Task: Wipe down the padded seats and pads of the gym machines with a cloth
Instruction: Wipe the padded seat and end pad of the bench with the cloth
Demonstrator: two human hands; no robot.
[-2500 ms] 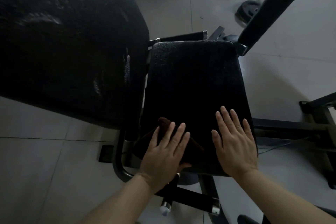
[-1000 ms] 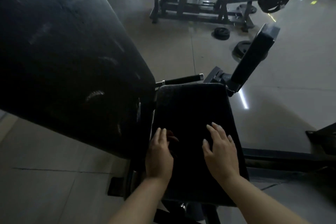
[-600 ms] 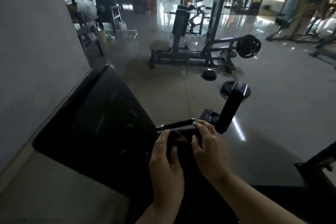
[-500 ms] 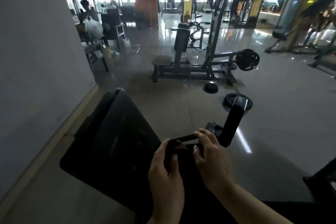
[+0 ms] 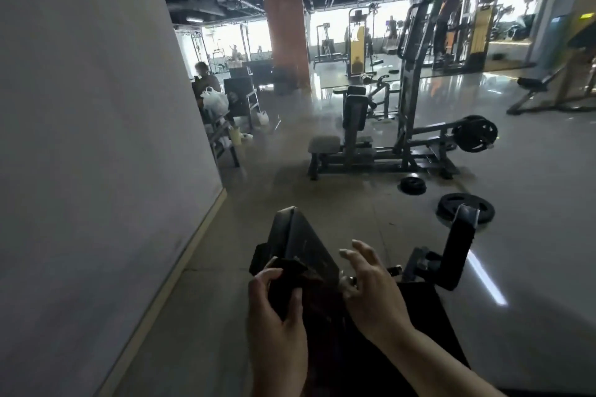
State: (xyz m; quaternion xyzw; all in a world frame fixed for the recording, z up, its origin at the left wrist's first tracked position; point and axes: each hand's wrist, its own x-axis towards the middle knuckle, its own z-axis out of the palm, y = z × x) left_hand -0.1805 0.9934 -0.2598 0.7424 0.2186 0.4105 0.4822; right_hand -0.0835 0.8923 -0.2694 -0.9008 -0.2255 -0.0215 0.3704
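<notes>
- My left hand [image 5: 277, 322] grips the dark cloth [image 5: 287, 284], thumb and fingers curled round a bunched wad of it, held up in front of me above the near edge of the seat.
- My right hand [image 5: 371, 293] holds nothing; fingers spread and loosely bent, hovering just right of the cloth. Whether the fingertips touch the cloth, I cannot tell.
- The black seat [image 5: 429, 325] lies under and beyond my right forearm, flat and dark.
- The back pad [image 5: 300, 245] stands tilted just past the cloth, its top edge pointing away from me.
- A narrow upright pad [image 5: 458, 251] rises at the seat's far right corner, on a dark bracket.
- Grey wall [image 5: 96, 138] runs along my left, meeting the floor [image 5: 532, 235], which is glossy and pale.
- Two weight plates [image 5: 464, 206] lie flat on the floor beyond the upright pad.
- Further off, a plate-loaded machine [image 5: 380, 138] with a grey seat, a plate hung on its right arm.
- Far left, a person [image 5: 203, 74] sits by a white bag [image 5: 214, 100]; an orange pillar [image 5: 285, 39] stands behind, bright windows past it.
</notes>
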